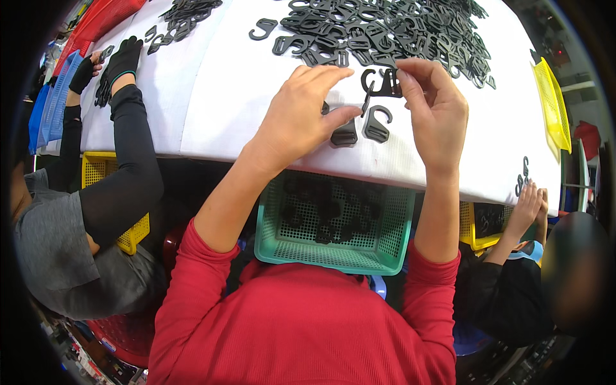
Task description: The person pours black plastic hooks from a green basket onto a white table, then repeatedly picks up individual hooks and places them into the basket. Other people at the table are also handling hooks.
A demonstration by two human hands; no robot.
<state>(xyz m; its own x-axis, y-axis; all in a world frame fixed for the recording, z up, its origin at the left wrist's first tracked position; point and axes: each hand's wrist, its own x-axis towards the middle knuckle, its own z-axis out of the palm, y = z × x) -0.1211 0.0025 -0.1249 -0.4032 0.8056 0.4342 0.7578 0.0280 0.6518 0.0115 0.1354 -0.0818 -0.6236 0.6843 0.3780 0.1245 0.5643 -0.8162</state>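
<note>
My left hand (301, 115) and my right hand (436, 109) meet over the near edge of a white-covered table (212, 96). Between their fingertips they pinch a black plastic hook piece (380, 83), the left thumb and forefinger at its left end, the right fingers at its right end. Two more black hook pieces (375, 125) lie on the cloth just under my hands. A large heap of black hook pieces (391, 32) covers the far middle of the table. Below the table edge, on my lap, sits a green mesh basket (333, 247) holding several black pieces.
A person on the left in black sleeves and gloves (122, 61) handles pieces near red and blue baskets (61, 96), with a yellow basket (96, 170) beside them. Another person's hands (529, 205) work at the right edge. A yellow basket (553, 106) hangs at the far right.
</note>
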